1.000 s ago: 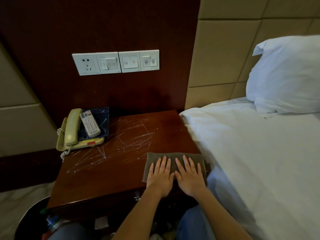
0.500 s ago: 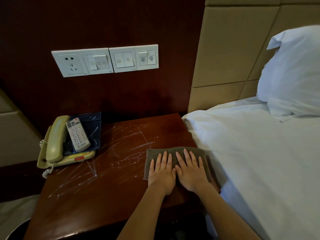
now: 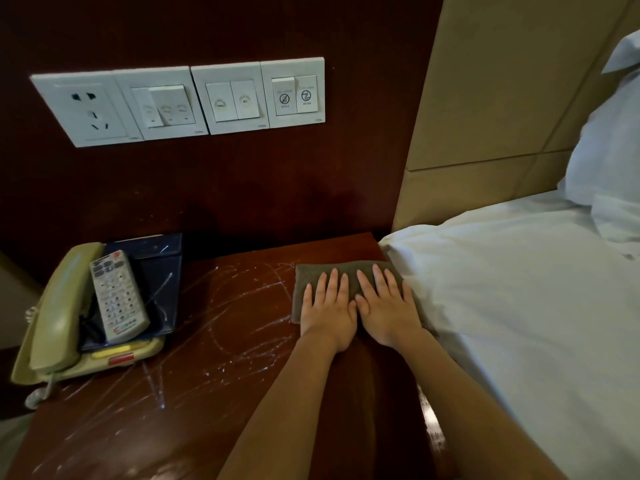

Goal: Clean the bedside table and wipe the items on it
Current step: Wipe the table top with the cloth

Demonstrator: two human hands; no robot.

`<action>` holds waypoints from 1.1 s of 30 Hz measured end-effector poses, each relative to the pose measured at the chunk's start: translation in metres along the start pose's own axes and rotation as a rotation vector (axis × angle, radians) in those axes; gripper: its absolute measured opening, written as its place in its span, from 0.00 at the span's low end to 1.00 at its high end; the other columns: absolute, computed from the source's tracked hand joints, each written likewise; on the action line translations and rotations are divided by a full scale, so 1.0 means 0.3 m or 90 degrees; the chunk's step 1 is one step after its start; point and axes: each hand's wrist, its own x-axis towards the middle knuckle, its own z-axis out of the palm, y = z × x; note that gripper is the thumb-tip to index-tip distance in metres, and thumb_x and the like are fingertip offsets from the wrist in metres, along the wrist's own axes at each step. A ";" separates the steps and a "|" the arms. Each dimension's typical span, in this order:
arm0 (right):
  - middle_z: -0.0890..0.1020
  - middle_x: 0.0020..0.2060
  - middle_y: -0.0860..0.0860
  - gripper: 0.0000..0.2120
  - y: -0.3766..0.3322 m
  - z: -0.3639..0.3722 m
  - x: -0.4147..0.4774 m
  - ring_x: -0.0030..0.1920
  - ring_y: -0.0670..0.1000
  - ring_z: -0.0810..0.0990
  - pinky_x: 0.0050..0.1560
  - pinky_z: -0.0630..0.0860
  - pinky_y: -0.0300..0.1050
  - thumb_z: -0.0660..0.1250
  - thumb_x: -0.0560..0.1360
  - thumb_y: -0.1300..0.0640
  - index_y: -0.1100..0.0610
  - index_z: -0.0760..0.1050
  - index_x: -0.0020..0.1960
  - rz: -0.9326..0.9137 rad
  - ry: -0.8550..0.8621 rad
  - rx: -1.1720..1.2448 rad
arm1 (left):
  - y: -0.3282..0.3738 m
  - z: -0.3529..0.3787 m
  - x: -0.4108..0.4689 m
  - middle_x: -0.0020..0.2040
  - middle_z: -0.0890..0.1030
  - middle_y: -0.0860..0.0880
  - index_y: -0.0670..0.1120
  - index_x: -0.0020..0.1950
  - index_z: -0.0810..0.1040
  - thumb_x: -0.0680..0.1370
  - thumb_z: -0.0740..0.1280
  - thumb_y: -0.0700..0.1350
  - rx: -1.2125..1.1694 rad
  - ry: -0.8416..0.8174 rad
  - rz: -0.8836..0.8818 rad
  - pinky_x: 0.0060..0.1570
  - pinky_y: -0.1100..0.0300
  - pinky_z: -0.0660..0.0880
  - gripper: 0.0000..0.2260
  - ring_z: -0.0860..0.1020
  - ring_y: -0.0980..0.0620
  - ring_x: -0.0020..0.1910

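- The near half of the bedside table (image 3: 166, 431) is bare dark wood crossed by white streaks (image 3: 239, 317). The marks run from the near left corner up toward the middle, so most of the top looks unwiped.
- Along the table's right edge, about halfway back, lies a folded grey-brown cloth (image 3: 313, 273). It sits just beside the white bed sheet (image 3: 519, 306).
- The left hand (image 3: 327, 308) and right hand (image 3: 389, 306) lie side by side on the cloth, palms down and fingers straight, gripping nothing. Flat hands spread the pressure over the whole pad, which probably suits pushing it across the wood in one broad stroke.
- Starting at the right edge would let the strokes work leftward over the streaks.
- At the far left corner a cream telephone (image 3: 52, 323) overhangs the left edge. A white remote (image 3: 117, 296) leans in a dark blue tray (image 3: 169, 271) beside the handset. Bunched there, they leave the rest of the top free, and each one awaits its own wipe.
- On the wall beyond hangs a row of switch plates (image 3: 228, 98).
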 end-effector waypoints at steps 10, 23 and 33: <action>0.41 0.78 0.52 0.25 0.011 -0.039 0.213 0.77 0.52 0.39 0.76 0.42 0.53 0.40 0.83 0.47 0.49 0.42 0.78 -0.003 0.001 0.031 | -0.041 -0.047 0.205 0.78 0.39 0.50 0.49 0.78 0.40 0.83 0.42 0.53 0.004 0.009 -0.001 0.74 0.50 0.37 0.24 0.38 0.50 0.77; 0.41 0.78 0.51 0.25 0.025 -0.044 0.337 0.77 0.51 0.39 0.76 0.45 0.55 0.42 0.83 0.47 0.48 0.43 0.78 -0.011 0.014 0.052 | -0.066 -0.069 0.314 0.79 0.39 0.49 0.49 0.78 0.41 0.83 0.42 0.53 0.014 0.019 0.004 0.74 0.50 0.38 0.24 0.39 0.50 0.77; 0.42 0.78 0.49 0.25 0.008 -0.035 0.200 0.77 0.50 0.39 0.75 0.40 0.57 0.40 0.83 0.46 0.46 0.42 0.78 -0.020 0.012 0.014 | -0.056 -0.036 0.172 0.78 0.39 0.50 0.49 0.78 0.40 0.83 0.41 0.54 0.002 0.017 -0.006 0.73 0.51 0.36 0.24 0.38 0.50 0.77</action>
